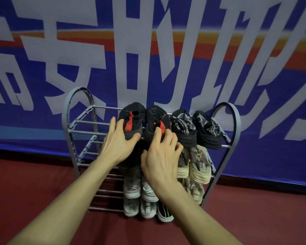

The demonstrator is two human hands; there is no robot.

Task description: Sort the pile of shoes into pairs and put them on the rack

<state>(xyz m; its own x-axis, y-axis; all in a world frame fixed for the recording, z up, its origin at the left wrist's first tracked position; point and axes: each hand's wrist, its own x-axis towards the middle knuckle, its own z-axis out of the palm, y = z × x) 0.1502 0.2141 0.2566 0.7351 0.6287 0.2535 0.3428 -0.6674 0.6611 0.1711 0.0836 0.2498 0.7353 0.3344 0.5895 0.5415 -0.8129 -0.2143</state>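
Red floor, blue banner, rack (81, 121).
Left hand (119, 138) spread on left shoe (131, 119), right hand (162, 156) loosely curled over its mate (154, 119); square heels together, toes level.

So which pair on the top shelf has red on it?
The black pair under both hands, left of the black-and-white lettered pair, which shows no red.

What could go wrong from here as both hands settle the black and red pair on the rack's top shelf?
1. The shelves are thin rails; the left shoe or right shoe might tip between them once released.
2. The right hand works close to the black and grey pair; a nudge could push it off.
3. Pressing with the left hand might rock the light rack.
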